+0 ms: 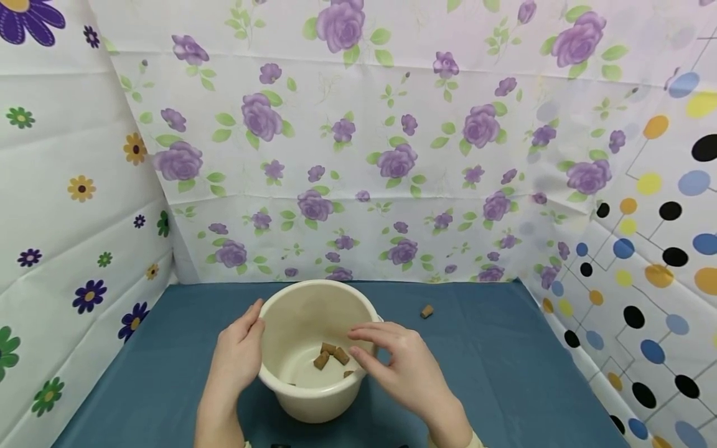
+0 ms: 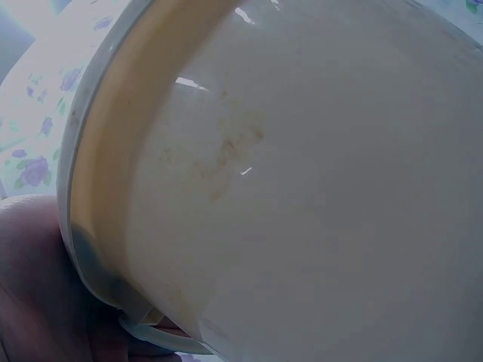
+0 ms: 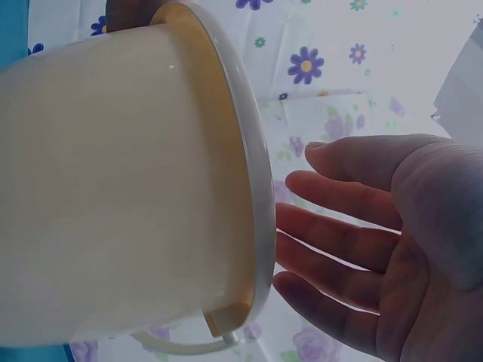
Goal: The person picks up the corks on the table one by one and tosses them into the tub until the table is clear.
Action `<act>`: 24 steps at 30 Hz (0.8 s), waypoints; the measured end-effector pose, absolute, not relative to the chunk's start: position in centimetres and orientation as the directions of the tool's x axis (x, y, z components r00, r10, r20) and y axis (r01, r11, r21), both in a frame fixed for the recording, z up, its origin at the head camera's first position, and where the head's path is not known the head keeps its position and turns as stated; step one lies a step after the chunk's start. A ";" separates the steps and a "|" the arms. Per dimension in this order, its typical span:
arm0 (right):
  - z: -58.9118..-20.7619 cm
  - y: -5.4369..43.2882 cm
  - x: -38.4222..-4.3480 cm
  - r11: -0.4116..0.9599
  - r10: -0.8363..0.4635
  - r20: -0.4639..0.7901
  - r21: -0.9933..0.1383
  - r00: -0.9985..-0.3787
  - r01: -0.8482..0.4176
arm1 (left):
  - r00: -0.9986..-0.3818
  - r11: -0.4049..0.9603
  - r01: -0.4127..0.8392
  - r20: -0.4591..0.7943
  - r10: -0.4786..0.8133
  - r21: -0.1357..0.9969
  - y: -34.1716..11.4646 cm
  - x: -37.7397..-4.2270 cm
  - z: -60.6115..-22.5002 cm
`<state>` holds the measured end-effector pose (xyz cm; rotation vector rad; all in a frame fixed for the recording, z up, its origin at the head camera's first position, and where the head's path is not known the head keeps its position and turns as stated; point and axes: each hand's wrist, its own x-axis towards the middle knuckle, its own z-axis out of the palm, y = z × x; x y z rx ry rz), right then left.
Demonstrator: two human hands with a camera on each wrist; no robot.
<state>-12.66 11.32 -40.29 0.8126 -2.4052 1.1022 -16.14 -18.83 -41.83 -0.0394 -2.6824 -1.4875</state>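
A cream plastic bucket point(image 1: 313, 407) stands in front of me, its mouth facing up toward the head camera. On its floor lie several short brown cork-like cylinders point(image 1: 340, 356). My left hand point(image 1: 238, 354) holds the bucket's left side at the rim; in the left wrist view that hand point(image 2: 34, 279) is partly hidden behind the rim, close to the handle point(image 2: 170, 341). My right hand point(image 1: 406, 367) is at the right rim with fingers extended and nothing in them. The right wrist view has its fingertips point(image 3: 290, 219) right at the rim.
Behind the bucket to the right, one more brown cylinder point(image 1: 427, 311) lies on the blue tablecloth point(image 1: 482, 348). Patterned sheets surround the table: a purple-rose sheet point(image 1: 358, 168) at the back, a daisy sheet point(image 1: 50, 211) left, a dotted sheet point(image 1: 655, 298) right.
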 end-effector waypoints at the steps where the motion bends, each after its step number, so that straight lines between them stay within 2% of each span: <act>1: -40.3 11.4 -12.6 0.531 -0.345 0.545 -0.558 -0.764 -0.638 | -0.997 0.531 0.058 0.078 -0.016 0.845 -18.8 -16.1 -41.8; 24: -40.9 14.2 -12.3 0.606 -0.291 0.524 -0.546 -0.800 -0.578 | -0.997 0.537 0.053 0.076 -0.020 0.842 -18.7 -16.0 -41.7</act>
